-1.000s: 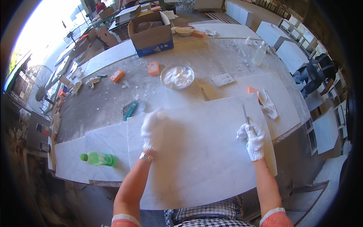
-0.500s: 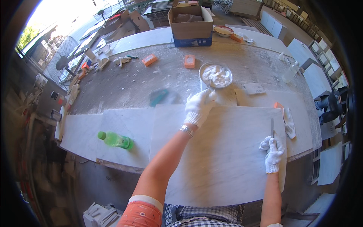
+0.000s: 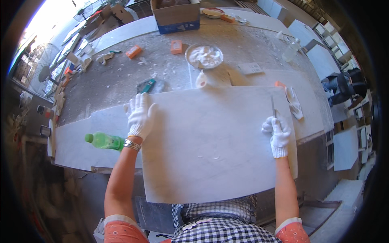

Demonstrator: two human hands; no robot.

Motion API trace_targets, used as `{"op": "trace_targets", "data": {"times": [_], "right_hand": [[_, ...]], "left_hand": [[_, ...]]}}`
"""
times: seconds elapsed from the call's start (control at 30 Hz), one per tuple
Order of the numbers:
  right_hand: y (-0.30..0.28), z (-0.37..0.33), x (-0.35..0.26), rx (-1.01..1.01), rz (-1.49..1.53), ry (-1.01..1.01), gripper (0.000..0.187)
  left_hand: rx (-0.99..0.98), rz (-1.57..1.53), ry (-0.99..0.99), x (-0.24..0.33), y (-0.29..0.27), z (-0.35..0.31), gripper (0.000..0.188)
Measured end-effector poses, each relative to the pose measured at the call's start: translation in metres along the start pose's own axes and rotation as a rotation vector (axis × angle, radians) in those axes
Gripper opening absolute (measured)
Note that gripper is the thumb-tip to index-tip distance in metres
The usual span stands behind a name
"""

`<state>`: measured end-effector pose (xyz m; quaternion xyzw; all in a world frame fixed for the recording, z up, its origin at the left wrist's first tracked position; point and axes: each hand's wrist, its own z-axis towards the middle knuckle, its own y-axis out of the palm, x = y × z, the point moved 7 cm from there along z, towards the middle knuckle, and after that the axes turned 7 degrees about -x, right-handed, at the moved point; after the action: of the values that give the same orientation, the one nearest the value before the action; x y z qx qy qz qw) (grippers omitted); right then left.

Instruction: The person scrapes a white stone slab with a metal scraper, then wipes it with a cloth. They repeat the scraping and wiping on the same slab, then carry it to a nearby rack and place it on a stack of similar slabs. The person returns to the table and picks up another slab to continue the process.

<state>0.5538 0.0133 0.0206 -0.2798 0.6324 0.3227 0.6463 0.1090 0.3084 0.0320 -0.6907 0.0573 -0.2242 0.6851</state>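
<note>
A large white marble slab point(image 3: 219, 129) with faint grey veins lies in front of me, its near edge at my checked apron. At its far left corner, my left hand point(image 3: 141, 117), in a white knit glove, rests with fingers spread and nothing held. My gloved right hand point(image 3: 278, 135), over the slab's right side, is closed on a thin flat metal blade point(image 3: 273, 106) that points away from me. Small white flecks point(image 3: 208, 157) dot the slab. Beyond its far edge stand a bowl point(image 3: 221, 60) of white paste point(image 3: 206, 55) and a small white pointed object point(image 3: 201, 79).
A green bottle point(image 3: 104, 141) lies left of my left hand. Near it is a teal-handled tool point(image 3: 149, 85). Orange boxes point(image 3: 176, 47), a cardboard box point(image 3: 176, 18) and a clear bottle point(image 3: 291, 50) stand farther back. A spare glove point(image 3: 294, 104) lies right of the slab.
My left hand has gone from a pinch at the bowl to the slab's left edge, its fingers now spread. White flecks now show on the slab. My right hand keeps the blade; the whole view has shifted.
</note>
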Motion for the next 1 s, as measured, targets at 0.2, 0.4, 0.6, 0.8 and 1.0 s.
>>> {"op": "trace_targets", "data": {"times": [0.2,0.4,0.6,0.8,1.0], "right_hand": [[0.007,0.0,-0.005,0.015,-0.048,0.022,0.029],[0.01,-0.001,-0.011,0.024,0.0,-0.06,0.018],[0.013,-0.002,-0.013,-0.008,-0.039,-0.04,0.03],[0.013,-0.005,-0.012,0.0,-0.027,-0.041,0.03],[0.017,-0.007,-0.016,0.005,-0.014,-0.046,0.031]], "left_hand": [[-0.065,0.263,-0.032,0.016,-0.001,-0.058,0.081],[-0.169,0.136,0.321,0.087,-0.006,-0.154,0.104],[-0.127,-0.002,0.335,0.128,-0.003,-0.141,0.109],[-0.179,-0.034,0.357,0.143,-0.003,-0.138,0.113],[-0.194,-0.092,0.391,0.181,0.004,-0.15,0.111]]}}
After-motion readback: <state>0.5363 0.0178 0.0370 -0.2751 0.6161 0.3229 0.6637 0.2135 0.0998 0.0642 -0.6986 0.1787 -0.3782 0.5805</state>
